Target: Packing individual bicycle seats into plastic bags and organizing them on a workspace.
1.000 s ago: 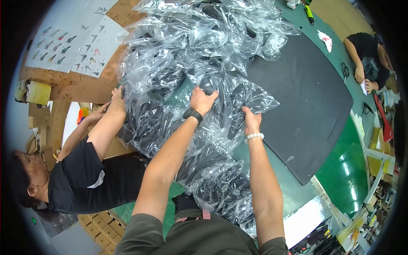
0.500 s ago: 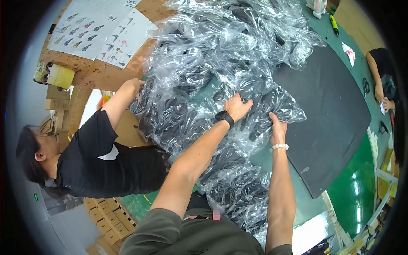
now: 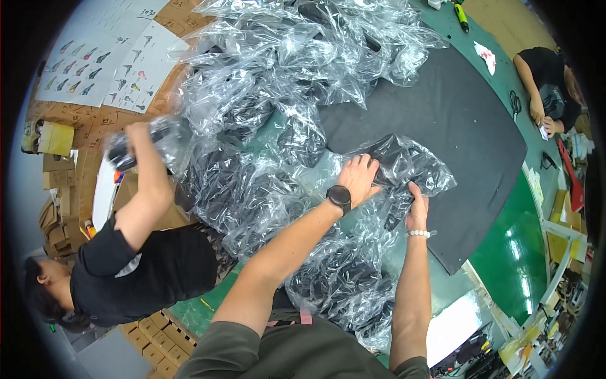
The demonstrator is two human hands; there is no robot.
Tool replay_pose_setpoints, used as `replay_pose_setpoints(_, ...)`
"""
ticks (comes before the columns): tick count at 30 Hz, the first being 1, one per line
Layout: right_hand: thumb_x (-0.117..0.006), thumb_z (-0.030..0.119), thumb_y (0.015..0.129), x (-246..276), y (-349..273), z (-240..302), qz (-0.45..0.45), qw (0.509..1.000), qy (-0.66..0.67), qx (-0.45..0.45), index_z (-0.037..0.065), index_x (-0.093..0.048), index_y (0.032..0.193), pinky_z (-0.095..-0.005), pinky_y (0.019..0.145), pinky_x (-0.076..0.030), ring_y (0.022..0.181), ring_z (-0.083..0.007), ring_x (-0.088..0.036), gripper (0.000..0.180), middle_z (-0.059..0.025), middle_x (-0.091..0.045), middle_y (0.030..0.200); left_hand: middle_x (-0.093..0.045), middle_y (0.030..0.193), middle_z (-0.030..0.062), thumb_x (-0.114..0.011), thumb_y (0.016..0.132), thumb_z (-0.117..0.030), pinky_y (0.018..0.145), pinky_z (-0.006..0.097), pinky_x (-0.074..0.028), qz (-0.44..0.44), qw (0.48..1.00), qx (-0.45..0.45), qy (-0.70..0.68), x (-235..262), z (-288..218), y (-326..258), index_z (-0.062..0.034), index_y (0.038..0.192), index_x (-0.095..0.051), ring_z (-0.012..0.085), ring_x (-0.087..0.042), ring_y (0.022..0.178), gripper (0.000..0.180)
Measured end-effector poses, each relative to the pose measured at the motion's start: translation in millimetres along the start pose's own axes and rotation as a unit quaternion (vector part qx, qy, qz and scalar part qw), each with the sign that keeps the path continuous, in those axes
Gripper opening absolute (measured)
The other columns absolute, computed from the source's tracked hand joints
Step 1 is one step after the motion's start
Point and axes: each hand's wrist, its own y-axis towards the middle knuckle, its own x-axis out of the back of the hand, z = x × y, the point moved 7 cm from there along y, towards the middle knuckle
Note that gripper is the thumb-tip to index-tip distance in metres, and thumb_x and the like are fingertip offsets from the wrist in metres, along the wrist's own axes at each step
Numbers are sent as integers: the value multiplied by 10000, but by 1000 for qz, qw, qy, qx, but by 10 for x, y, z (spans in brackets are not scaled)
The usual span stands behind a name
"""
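A black bicycle saddle in a clear plastic bag (image 3: 409, 158) lies between my hands, over the near left part of a dark mat (image 3: 467, 120). My left hand (image 3: 360, 180), with a black watch at the wrist, has its fingers curled over the bag's left side, thumb apart. On the bag's near right side, my right hand (image 3: 418, 208) grips it with the thumb on top; a white bead bracelet circles that wrist. Plastic hides the saddle's exact outline. A large pile of bagged black saddles (image 3: 297, 57) spreads across the table, and more bagged saddles (image 3: 341, 278) lie close to my body.
To my left, a co-worker (image 3: 145, 265) lifts a bagged item (image 3: 151, 148), blurred by motion. Printed sheets (image 3: 95, 63) lie on the brown board. Another person (image 3: 549, 95) works at the far right, near scissors (image 3: 515, 104). A yellow-green tool (image 3: 461, 18) lies at the back.
The bagged saddle between my hands now lies separate from the pile, more of it over the mat. The co-worker at left has raised a bagged item. The whole view has shifted.
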Motion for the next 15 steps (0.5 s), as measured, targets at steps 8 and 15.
replay_pose_setpoints(8,-732,133,808,123,69,-94,-5,1000,3,3,7,-577,1153,-321,816,-522,910,-175,-622,398,-61,-643,1051,-507,1171,231,-824,621,-329,899,455,-482,7,989,64,-135,-227,232,38,-26,1417,-284,388,-511,1115,1009)
replay_pose_setpoints(15,-720,52,809,-15,-14,-13,27,1000,10,-6,7,-491,1290,-319,915,-482,1032,-185,-589,536,-60,-593,1197,-542,1035,177,-783,625,-195,904,418,-445,-9,993,-114,8,343,454,9,14,1326,-380,342,-528,1019,835)
